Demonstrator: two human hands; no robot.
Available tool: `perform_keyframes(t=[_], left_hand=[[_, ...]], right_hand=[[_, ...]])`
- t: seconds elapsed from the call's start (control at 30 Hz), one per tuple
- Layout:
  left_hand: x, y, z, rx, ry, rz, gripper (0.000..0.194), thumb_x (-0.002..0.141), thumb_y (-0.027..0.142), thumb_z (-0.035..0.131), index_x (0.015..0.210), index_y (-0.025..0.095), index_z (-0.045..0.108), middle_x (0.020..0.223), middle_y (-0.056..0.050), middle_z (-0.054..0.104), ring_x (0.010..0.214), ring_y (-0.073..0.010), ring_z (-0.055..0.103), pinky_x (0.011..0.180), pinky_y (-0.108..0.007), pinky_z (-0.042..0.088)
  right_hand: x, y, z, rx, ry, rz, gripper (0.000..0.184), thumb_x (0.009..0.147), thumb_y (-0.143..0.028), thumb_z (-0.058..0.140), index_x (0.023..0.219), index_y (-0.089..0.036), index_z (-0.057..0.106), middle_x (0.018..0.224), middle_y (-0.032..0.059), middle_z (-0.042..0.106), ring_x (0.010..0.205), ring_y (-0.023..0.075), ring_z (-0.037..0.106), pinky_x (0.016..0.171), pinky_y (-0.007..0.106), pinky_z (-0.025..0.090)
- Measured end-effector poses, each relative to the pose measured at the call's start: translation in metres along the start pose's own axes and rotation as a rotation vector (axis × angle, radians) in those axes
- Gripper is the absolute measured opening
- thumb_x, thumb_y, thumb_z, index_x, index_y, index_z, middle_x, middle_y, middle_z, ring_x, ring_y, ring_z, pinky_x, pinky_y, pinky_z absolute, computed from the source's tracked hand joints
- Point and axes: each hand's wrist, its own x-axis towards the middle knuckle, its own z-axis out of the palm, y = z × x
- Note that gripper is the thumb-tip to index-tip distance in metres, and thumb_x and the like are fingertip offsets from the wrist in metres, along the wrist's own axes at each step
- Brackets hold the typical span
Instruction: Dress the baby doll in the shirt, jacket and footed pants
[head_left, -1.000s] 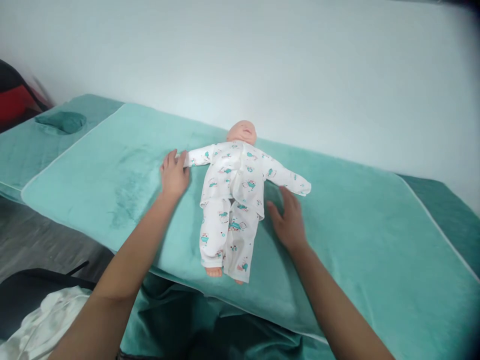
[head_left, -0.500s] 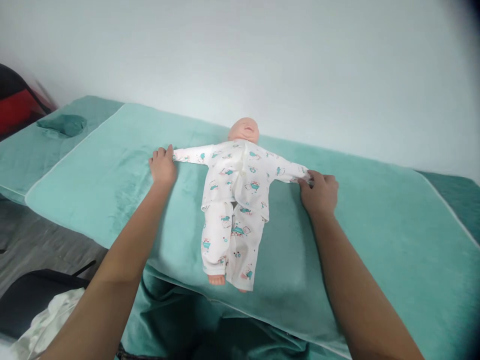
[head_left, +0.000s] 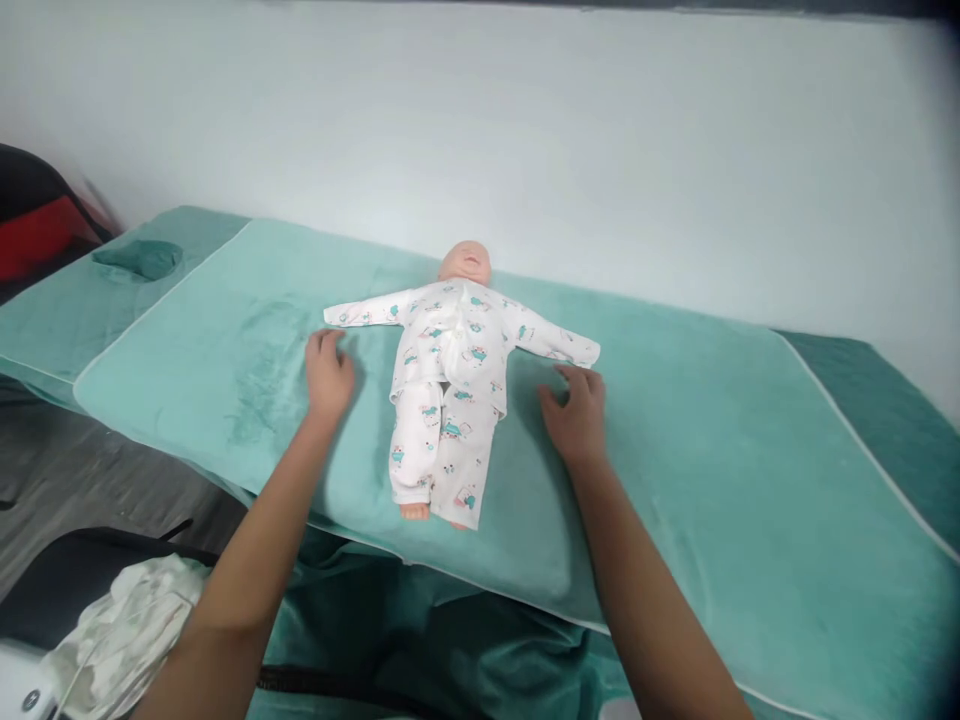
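Note:
A baby doll [head_left: 466, 262] lies face up on the green bed, its head toward the wall. It wears a white pajama top [head_left: 450, 335] with small teal prints and matching pajama pants [head_left: 442, 450]; both sleeves stretch out sideways, and the doll's hands are out of sight inside them. Just below the left-hand sleeve end hovers my left hand [head_left: 330, 378], fingers apart and holding nothing. My right hand [head_left: 577, 410] is close under the other sleeve end, its thumb and fingers spread with nothing between them. The doll's toes show below the pant cuffs.
The bed's green cover [head_left: 712, 450] runs along a white wall [head_left: 600, 150]. A face hole [head_left: 142, 258] opens at the bed's left end. A black chair at lower left bears a crumpled pale cloth [head_left: 142, 620]; a black and red chair [head_left: 41, 235] stands at far left.
Both hands have let go of the sleeve ends and drawn back toward me. The sleeves stay stretched out. My view has tilted up slightly.

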Motion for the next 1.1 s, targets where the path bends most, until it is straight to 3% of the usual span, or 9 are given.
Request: perform_keyframes(t=[0.1, 0.2, 0.3, 0.4, 0.57, 0.8, 0.9, 0.97, 1.1], left_hand=[[-0.059, 0.015, -0.017, -0.216, -0.055, -0.042, 0.031, 0.092, 0.019, 0.05, 0.119, 0.021, 0.065, 0.123, -0.011, 0.065, 0.121, -0.023, 0.06, 0.109, -0.041, 0.049], [-0.12, 0.024, -0.037, -0.462, -0.279, -0.014, 0.028, 0.095, 0.026, 0.053, 0.12, 0.025, 0.066, 0.116, -0.007, 0.069, 0.108, -0.0211, 0.067, 0.102, -0.041, 0.054], [-0.169, 0.031, -0.056, -0.548, -0.427, 0.023, 0.04, 0.092, 0.018, 0.054, 0.128, 0.032, 0.064, 0.115, -0.006, 0.067, 0.103, -0.0202, 0.068, 0.1, -0.042, 0.056], [-0.197, 0.04, -0.063, -0.464, -0.468, 0.049, 0.053, 0.088, 0.018, 0.063, 0.138, 0.035, 0.059, 0.12, -0.007, 0.064, 0.112, -0.0236, 0.065, 0.104, -0.046, 0.053], [-0.203, 0.057, -0.054, -0.329, -0.39, 0.043, 0.054, 0.088, 0.036, 0.074, 0.141, 0.034, 0.06, 0.118, -0.009, 0.062, 0.114, -0.0277, 0.063, 0.104, -0.05, 0.05], [-0.2, 0.063, -0.061, -0.57, -0.244, -0.055, 0.028, 0.089, 0.039, 0.072, 0.116, 0.033, 0.073, 0.104, -0.005, 0.059, 0.102, -0.0211, 0.064, 0.092, -0.037, 0.055], [-0.201, 0.062, -0.065, -0.643, -0.217, -0.14, 0.029, 0.088, 0.039, 0.074, 0.117, 0.032, 0.073, 0.104, -0.004, 0.058, 0.099, -0.02, 0.063, 0.086, -0.034, 0.054], [-0.2, 0.062, -0.066, -0.667, -0.204, -0.161, 0.03, 0.089, 0.037, 0.074, 0.118, 0.032, 0.073, 0.105, -0.004, 0.057, 0.099, -0.0191, 0.062, 0.085, -0.032, 0.053], [-0.198, 0.063, -0.067, -0.638, -0.191, -0.096, 0.03, 0.09, 0.029, 0.073, 0.12, 0.032, 0.071, 0.103, -0.002, 0.056, 0.095, -0.0162, 0.06, 0.086, -0.031, 0.052]], right_hand=[[-0.043, -0.041, -0.007, 0.299, -0.225, 0.033, 0.026, 0.095, -0.045, 0.06, 0.103, -0.021, 0.065, 0.09, 0.0059, 0.067, 0.078, 0.02, 0.061, 0.072, 0.036, 0.052], [-0.089, -0.074, -0.019, 0.387, -0.491, -0.056, 0.024, 0.097, -0.045, 0.06, 0.093, -0.022, 0.065, 0.082, 0.0012, 0.067, 0.072, 0.0171, 0.059, 0.068, 0.033, 0.046], [-0.128, -0.093, -0.027, 0.369, -0.499, -0.133, 0.027, 0.094, -0.047, 0.066, 0.085, -0.022, 0.062, 0.08, 0.0003, 0.066, 0.074, 0.0177, 0.059, 0.072, 0.034, 0.043], [-0.154, -0.105, -0.026, 0.274, -0.422, -0.156, 0.033, 0.086, -0.05, 0.077, 0.082, -0.023, 0.058, 0.079, -0.0005, 0.065, 0.074, 0.0183, 0.059, 0.074, 0.034, 0.04], [-0.174, -0.118, -0.016, 0.128, -0.287, -0.152, 0.024, 0.094, -0.034, 0.069, 0.079, -0.023, 0.055, 0.076, -0.0004, 0.063, 0.076, 0.0194, 0.057, 0.075, 0.035, 0.037], [-0.192, -0.123, -0.039, 0.386, -0.243, 0.075, 0.022, 0.098, -0.033, 0.062, 0.079, -0.024, 0.054, 0.073, -0.0016, 0.057, 0.066, 0.0157, 0.054, 0.061, 0.03, 0.044], [-0.193, -0.131, -0.047, 0.308, -0.134, 0.003, 0.01, 0.095, -0.03, 0.068, 0.094, -0.024, 0.06, 0.092, 0.0038, 0.063, 0.083, 0.0194, 0.061, 0.071, 0.034, 0.053], [-0.187, -0.143, -0.045, 0.243, -0.065, -0.079, 0.021, 0.093, -0.029, 0.07, 0.111, -0.025, 0.061, 0.112, 0.0092, 0.063, 0.103, 0.0244, 0.063, 0.085, 0.042, 0.056], [-0.169, -0.173, -0.028, 0.095, -0.117, -0.249, 0.027, 0.092, -0.028, 0.072, 0.116, -0.024, 0.062, 0.139, 0.0142, 0.056, 0.133, 0.0317, 0.051, 0.107, 0.055, 0.05]])
